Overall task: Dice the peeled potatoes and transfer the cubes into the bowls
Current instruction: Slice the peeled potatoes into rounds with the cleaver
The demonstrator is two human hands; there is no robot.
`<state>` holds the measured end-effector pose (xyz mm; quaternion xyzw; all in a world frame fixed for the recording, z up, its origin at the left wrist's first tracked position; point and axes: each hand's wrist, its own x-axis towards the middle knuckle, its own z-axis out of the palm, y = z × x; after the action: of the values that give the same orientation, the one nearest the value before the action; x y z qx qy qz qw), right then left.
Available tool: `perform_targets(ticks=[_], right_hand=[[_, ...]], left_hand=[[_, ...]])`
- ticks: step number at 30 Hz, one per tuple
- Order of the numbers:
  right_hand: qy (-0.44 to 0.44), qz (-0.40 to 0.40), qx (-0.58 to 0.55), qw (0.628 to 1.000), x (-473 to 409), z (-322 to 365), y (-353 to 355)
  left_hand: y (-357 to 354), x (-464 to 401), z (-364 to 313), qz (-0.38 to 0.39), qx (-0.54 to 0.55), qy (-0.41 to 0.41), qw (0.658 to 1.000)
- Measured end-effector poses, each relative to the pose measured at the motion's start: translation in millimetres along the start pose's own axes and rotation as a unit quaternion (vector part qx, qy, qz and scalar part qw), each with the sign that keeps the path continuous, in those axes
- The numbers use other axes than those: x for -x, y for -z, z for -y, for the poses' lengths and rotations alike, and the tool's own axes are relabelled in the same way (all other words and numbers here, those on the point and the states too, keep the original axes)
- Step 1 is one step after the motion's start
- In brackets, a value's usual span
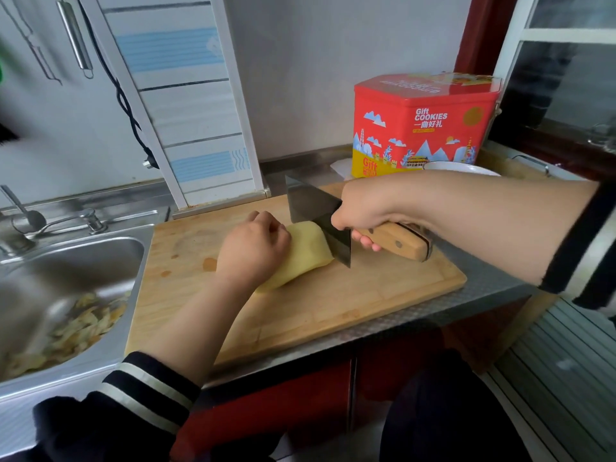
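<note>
**Slicing a peeled potato on the board**

Resting on the wooden cutting board point(333, 311), the peeled potato point(305, 253) lies under the left hand point(251, 250), whose curled fingers press it down. The right hand point(361, 208) grips the cleaver point(316, 216) by its wooden handle, blade at the potato's right end. A white bowl point(461, 168) sits behind, before the red cookie tin point(423, 125)

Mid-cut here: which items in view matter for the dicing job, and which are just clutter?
In use: peeled yellow potato; steel cleaver with wooden handle; wooden cutting board; white bowl; left hand; right hand.
Clutter: red cookie tin; steel sink with peelings; faucet.
</note>
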<state>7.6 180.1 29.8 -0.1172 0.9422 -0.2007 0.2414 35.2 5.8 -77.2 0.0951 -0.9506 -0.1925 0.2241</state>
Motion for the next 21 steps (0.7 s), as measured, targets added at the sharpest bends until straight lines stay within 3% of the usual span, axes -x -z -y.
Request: perform_targets(ticks=[11, 21], right_hand=[[-0.001, -0.058, 0.014, 0.998, -10, -23, -47], [0.024, -0.055, -0.004, 0.998, -19, -33, -33]], left_hand=[[0, -5, 3, 0.011, 0.001, 0.014, 1.000], [3, -3, -3, 0.018, 0.001, 0.044, 0.999]])
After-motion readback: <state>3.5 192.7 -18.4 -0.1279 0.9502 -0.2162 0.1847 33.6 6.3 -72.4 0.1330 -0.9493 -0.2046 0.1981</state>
